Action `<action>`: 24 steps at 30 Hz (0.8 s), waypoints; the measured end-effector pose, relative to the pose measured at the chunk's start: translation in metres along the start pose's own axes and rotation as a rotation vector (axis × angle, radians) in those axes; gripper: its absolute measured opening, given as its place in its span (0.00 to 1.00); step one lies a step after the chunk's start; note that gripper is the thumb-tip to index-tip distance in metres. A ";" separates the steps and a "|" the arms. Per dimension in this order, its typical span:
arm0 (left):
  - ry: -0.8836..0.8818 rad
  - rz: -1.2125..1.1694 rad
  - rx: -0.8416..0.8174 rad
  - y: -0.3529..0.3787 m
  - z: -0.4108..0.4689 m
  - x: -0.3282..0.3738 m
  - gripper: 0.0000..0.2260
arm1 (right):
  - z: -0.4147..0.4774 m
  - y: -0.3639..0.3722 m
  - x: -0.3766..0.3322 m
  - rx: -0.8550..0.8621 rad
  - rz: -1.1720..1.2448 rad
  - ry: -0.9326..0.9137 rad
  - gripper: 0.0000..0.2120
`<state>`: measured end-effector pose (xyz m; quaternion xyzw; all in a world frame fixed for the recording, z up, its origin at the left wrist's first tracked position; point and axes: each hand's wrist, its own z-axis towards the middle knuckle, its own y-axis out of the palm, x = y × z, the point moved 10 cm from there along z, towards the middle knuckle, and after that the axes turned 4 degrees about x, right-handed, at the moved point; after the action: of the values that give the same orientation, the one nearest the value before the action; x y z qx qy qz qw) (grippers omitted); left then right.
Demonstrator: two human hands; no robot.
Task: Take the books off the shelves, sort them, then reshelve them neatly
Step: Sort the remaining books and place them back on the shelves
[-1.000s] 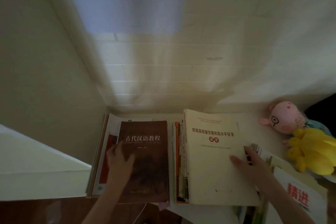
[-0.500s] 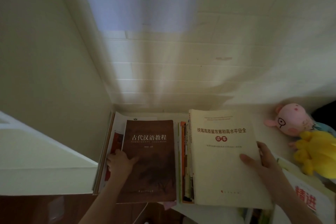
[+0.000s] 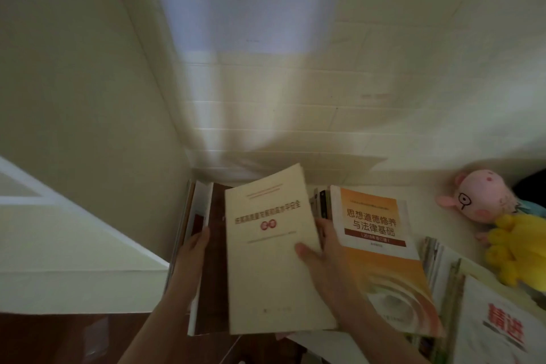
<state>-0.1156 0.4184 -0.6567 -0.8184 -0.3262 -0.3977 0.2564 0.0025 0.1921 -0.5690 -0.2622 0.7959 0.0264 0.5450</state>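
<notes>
Head view: the right grip (image 3: pixel 322 248) holds the cream book (image 3: pixel 271 260) by its right long edge, thumb flat on the cover and fingers tucked beneath. The book is slightly tilted and overlaps the brown book (image 3: pixel 214 275) on the stack at the desk's left end, in the corner where the two walls meet.

The left grip (image 3: pixel 193 248) lies along that stack's left edge with fingers straight, touching but not clasping. Its thumb is hidden behind the cream book.

Just right of the right grip, an orange book (image 3: pixel 381 260) tops the middle stack. A white book (image 3: pixel 499 331) with red characters sits toward the desk's (image 3: pixel 413 183) near right corner. A pink plush (image 3: pixel 478 198) and a yellow plush (image 3: pixel 520 248) sit at the right end by the back wall.

The cream book looks like a thin paperback: probably light, with a flexible cover that would sag if held only by one edge. Its smooth cover may also slide on the book beneath. A hold at the middle of the long edge, as here, seems sound. A second grip under the opposite edge would probably keep it flat while it is set down square on the stack.
</notes>
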 end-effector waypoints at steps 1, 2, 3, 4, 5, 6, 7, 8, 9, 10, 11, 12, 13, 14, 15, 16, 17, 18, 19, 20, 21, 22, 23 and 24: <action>0.011 0.025 0.006 0.000 -0.003 0.003 0.14 | 0.004 0.016 0.006 -0.012 0.022 0.028 0.18; 0.018 0.042 0.013 0.001 -0.005 0.005 0.19 | 0.009 0.029 0.014 -0.017 0.051 0.067 0.18; 0.014 0.050 0.019 0.001 -0.005 0.004 0.22 | 0.014 0.038 0.024 -0.014 0.073 0.116 0.18; 0.009 0.042 0.019 0.001 -0.004 0.002 0.21 | 0.020 0.044 0.035 -0.010 0.076 0.170 0.19; 0.002 0.038 -0.001 0.003 -0.004 -0.001 0.18 | 0.024 0.049 0.048 -0.011 0.066 0.219 0.19; -0.002 0.037 -0.025 0.004 -0.003 -0.004 0.15 | 0.027 0.052 0.058 -0.016 0.052 0.256 0.20; -0.004 0.052 -0.039 0.004 0.000 -0.009 0.15 | 0.030 0.055 0.068 -0.019 0.039 0.284 0.21; -0.010 0.068 -0.047 0.005 0.003 -0.013 0.16 | 0.031 0.057 0.076 -0.015 0.031 0.301 0.22; -0.014 0.089 -0.040 0.004 0.007 -0.019 0.18 | 0.032 0.058 0.081 -0.010 0.031 0.303 0.22; -0.011 0.103 -0.033 0.002 0.010 -0.022 0.20 | 0.032 0.061 0.083 -0.004 0.036 0.295 0.22; -0.010 0.115 -0.027 0.001 0.012 -0.025 0.22 | 0.033 0.063 0.083 -0.001 0.039 0.284 0.23; -0.010 0.119 -0.022 0.000 0.014 -0.027 0.24 | 0.033 0.065 0.082 -0.008 0.037 0.272 0.23; -0.003 0.124 -0.015 0.000 0.015 -0.029 0.24 | 0.034 0.067 0.082 -0.018 0.023 0.264 0.23; 0.014 0.124 -0.003 -0.001 0.015 -0.028 0.23 | 0.034 0.069 0.080 -0.030 0.002 0.248 0.25; 0.036 0.122 0.010 -0.002 0.013 -0.026 0.22 | 0.034 0.070 0.080 -0.039 -0.035 0.229 0.27; 0.063 0.116 0.020 -0.003 0.011 -0.023 0.21 | 0.034 0.069 0.079 -0.038 -0.090 0.201 0.29; 0.086 0.114 0.026 -0.003 0.008 -0.019 0.20 | 0.035 0.067 0.079 -0.031 -0.158 0.184 0.32; 0.104 0.115 0.029 -0.005 0.003 -0.015 0.20 | 0.034 0.066 0.078 -0.032 -0.207 0.170 0.36; 0.121 0.109 0.028 -0.008 -0.003 -0.010 0.19 | 0.035 0.066 0.079 -0.041 -0.219 0.165 0.41; 0.133 0.092 0.024 -0.013 -0.010 -0.004 0.19 | 0.036 0.066 0.079 -0.059 -0.210 0.161 0.46; 0.146 0.065 0.018 -0.018 -0.018 0.004 0.20 | 0.037 0.068 0.080 -0.083 -0.184 0.165 0.51; 0.160 0.039 0.006 -0.025 -0.027 0.014 0.23 | 0.037 0.070 0.078 -0.109 -0.121 0.164 0.56; 0.179 0.012 -0.024 -0.030 -0.036 0.025 0.28 | 0.039 0.073 0.078 -0.137 -0.027 0.170 0.61; 0.198 -0.017 -0.073 -0.032 -0.045 0.038 0.33 | 0.039 0.079 0.074 -0.184 0.067 0.168 0.65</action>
<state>-0.1433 0.4216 -0.5952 -0.7810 -0.2915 -0.4904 0.2539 -0.0193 0.2438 -0.6690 -0.2857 0.8413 0.0953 0.4488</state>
